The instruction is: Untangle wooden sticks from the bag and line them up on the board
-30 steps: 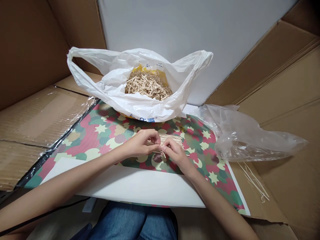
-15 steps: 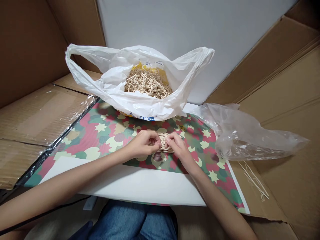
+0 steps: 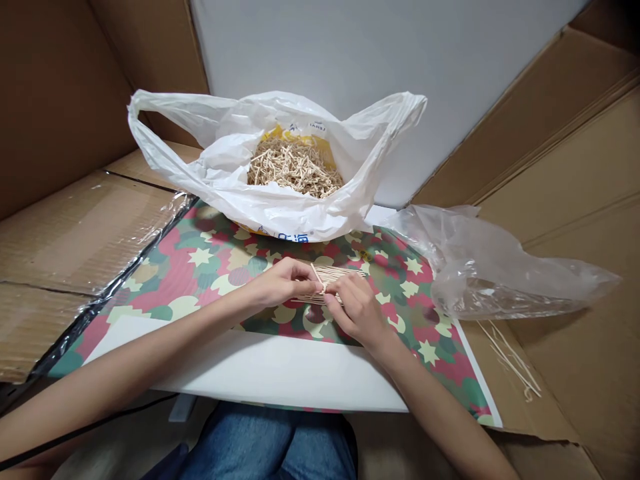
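Observation:
A flat row of thin beige strands [image 3: 340,272], like sticks or paper cords, lies side by side on the patterned sheet. My left hand [image 3: 290,279] is closed at the left part of the row, thumb and forefinger pinching a short beige strand [image 3: 315,271] whose end sticks up. Close against it from the right, my right hand [image 3: 353,300] has its fingers curled together over the row, meeting the left fingertips near a small knot-like spot. What the right fingertips pinch is mostly hidden, but it seems to be the same strand.
Behind the hands stands a white plastic bag [image 3: 320,213] holding a heap of short beige pieces [image 3: 295,163]. A clear plastic bag [image 3: 490,267] lies to the right. Several loose strands [image 3: 510,360] rest on cardboard at the lower right. Cardboard walls [image 3: 575,167] flank the table.
My right hand has turned and moved slightly down, its fingers now curled in against the left fingertips. A strand end now stands up at my left fingers.

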A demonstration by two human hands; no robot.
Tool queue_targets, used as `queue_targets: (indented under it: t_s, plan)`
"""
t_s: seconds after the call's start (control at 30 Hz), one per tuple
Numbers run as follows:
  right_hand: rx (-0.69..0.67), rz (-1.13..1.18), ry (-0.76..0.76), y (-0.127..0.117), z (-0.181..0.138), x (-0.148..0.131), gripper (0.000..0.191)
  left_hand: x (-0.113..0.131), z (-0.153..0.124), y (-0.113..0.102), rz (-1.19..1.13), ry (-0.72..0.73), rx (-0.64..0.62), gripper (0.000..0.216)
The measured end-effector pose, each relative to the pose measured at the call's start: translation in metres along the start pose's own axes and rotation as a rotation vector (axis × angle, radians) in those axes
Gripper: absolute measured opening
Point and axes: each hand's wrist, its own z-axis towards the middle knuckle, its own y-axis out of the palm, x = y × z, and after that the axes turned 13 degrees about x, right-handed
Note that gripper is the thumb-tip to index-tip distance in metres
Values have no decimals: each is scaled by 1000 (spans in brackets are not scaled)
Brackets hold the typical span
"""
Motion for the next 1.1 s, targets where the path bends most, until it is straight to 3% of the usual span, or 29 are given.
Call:
queue_targets:
  t_s: [0.17,0.4,0.53,1.1]
  plan:
    - [102,19,74,-2,0,-5,8,-7,1,0,158,103,71,19]
    - [-45,83,203,-1,0,-9,6,-8,-1,2,280,207,72,17]
    - [-33,109,266,-3,0,-8,2,-5,-3,3,364,288,125,16]
    - [-15,140,166,-4,0,-7,14,-1,-10,5,498,417,176,13]
